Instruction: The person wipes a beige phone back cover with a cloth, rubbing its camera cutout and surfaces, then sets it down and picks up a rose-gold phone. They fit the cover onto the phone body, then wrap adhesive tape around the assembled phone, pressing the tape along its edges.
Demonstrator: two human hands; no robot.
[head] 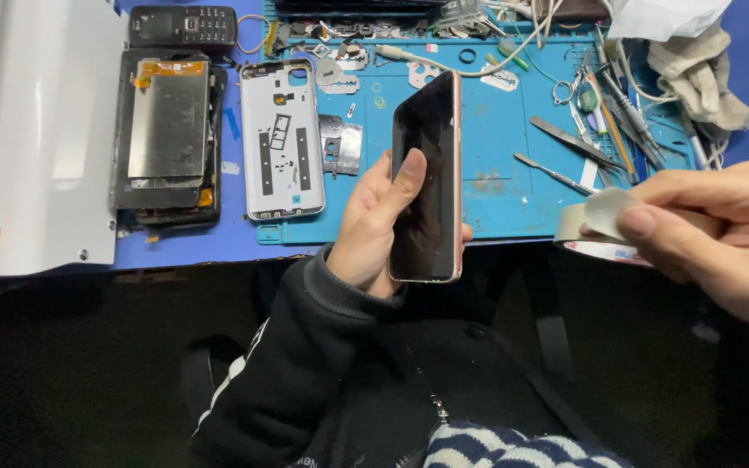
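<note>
My left hand [373,225] grips a smartphone [429,178] with a black screen and a rose-gold rim, held upright over the front edge of the blue work mat [496,186]. The thumb lies across the left side of the screen. At the right, my right hand [721,234] holds a roll of tape [595,227], thumb pressed on its side, apart from the phone.
A white phone back cover [281,139] and a dismantled phone with a metal shield [166,130] lie at the left. An old keypad phone [182,26] sits at the back. Tweezers, screwdrivers and scissors [600,121], small metal parts and a cloth [700,74] crowd the right.
</note>
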